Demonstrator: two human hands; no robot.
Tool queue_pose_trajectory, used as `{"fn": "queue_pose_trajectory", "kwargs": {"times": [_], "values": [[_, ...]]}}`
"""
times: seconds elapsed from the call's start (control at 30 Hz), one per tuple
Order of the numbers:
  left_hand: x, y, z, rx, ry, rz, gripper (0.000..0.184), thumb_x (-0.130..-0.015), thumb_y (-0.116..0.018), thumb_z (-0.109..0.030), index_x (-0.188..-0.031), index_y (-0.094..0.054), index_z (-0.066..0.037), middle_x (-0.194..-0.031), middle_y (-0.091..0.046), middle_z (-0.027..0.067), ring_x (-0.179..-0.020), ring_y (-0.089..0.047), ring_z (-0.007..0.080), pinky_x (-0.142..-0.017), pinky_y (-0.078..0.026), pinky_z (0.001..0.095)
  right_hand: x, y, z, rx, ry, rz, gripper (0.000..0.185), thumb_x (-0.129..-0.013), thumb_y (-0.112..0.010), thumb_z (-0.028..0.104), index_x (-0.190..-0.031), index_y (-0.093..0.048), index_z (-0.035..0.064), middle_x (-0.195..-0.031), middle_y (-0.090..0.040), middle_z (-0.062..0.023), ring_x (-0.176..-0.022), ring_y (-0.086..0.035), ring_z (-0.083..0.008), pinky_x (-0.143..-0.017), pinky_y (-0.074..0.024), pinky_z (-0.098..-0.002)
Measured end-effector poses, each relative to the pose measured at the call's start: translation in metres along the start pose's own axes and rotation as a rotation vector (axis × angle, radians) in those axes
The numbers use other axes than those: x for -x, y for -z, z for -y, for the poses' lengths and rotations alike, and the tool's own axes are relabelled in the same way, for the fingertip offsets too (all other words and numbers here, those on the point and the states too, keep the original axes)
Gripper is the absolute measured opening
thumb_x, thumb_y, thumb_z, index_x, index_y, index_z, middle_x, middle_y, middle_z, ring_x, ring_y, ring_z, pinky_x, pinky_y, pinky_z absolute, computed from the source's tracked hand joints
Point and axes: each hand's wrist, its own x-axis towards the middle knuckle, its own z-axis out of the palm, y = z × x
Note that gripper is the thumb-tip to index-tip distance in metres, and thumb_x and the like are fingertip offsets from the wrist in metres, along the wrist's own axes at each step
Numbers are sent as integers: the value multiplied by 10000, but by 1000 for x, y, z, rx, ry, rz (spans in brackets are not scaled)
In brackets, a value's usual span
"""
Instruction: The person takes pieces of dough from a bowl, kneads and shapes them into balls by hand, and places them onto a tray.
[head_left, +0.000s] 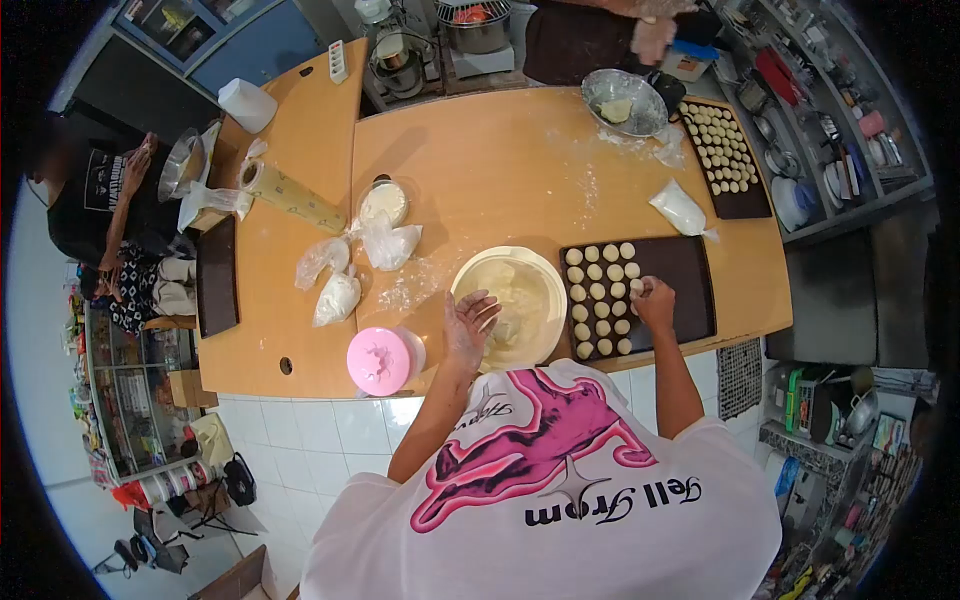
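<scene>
My right hand (657,304) is at the dark baking tray (685,275), its fingertips pinched on a small pale dough ball (636,287) at the end of a row. Several more dough balls (602,309) sit in rows on the left part of that tray. My left hand (470,322) is held over the left rim of a cream bowl (553,290), palm turned inward and fingers apart, with nothing in it that I can see. Pale dough (515,290) lies inside the bowl, partly hidden by the hand.
A pink-lidded container (379,361), flour bags (337,299), a tub (384,203) and a wrap roll (290,197) stand left. Beyond are a metal bowl (642,92), a bag (679,208) and another full tray (738,198). Two other people are at the table's far and left sides.
</scene>
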Motion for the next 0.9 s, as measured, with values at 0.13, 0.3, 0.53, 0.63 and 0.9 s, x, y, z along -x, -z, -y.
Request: {"fn": "queue_pose_trajectory", "kwargs": {"times": [0.13, 0.3, 0.53, 0.63, 0.9], "values": [[-4, 0, -7, -13, -10, 3, 628, -935, -334, -607, -1110, -567, -51, -1086, -595, 126, -1065, -549, 275, -970, -397, 413, -7, -18, -8, 25, 19, 2, 364, -653, -792, 145, -968, -666, 13, -901, -684, -157, -803, -680, -271, -723, -539, -365], [1, -1, -7, -15, -24, -13, 602, -933, -357, -593, -1095, -573, -55, -1084, -601, 130, -1064, -554, 275, -968, -397, 412, 6, -7, -8, 13, 46, -20, 411, -641, -810, 190, -974, -663, -1, -903, -683, -153, -821, -677, -277, -739, -537, -380], [1, 5, -1, -11, 6, -40, 588, -931, -370, -587, -1098, -568, -60, -1087, -601, 128, -1067, -556, 273, -964, -397, 407, 20, -5, -21, 137, -34, 71, 378, -656, -794, 230, -947, -683, 15, -891, -682, -157, -828, -666, -307, -745, -532, -398], [-1, 8, 0, -11, 0, -37, 582, -935, -368, -581, -1095, -568, -58, -1086, -602, 126, -1068, -556, 271, -959, -399, 404, 19, -12, -28, 142, -8, 63, 377, -657, -792, 234, -950, -684, 24, -893, -676, -154, -837, -658, -316, -752, -528, -408], [-3, 19, -3, -248, -234, -146, 517, -970, -410, -474, -1071, -591, -1, -997, -630, 124, -995, -595, 249, -905, -439, 368, 40, 11, 3, 160, -4, -10, 448, -717, -760, 243, -1092, -628, 36, -1060, -623, -158, -977, -614, -316, -834, -498, -416]]}}
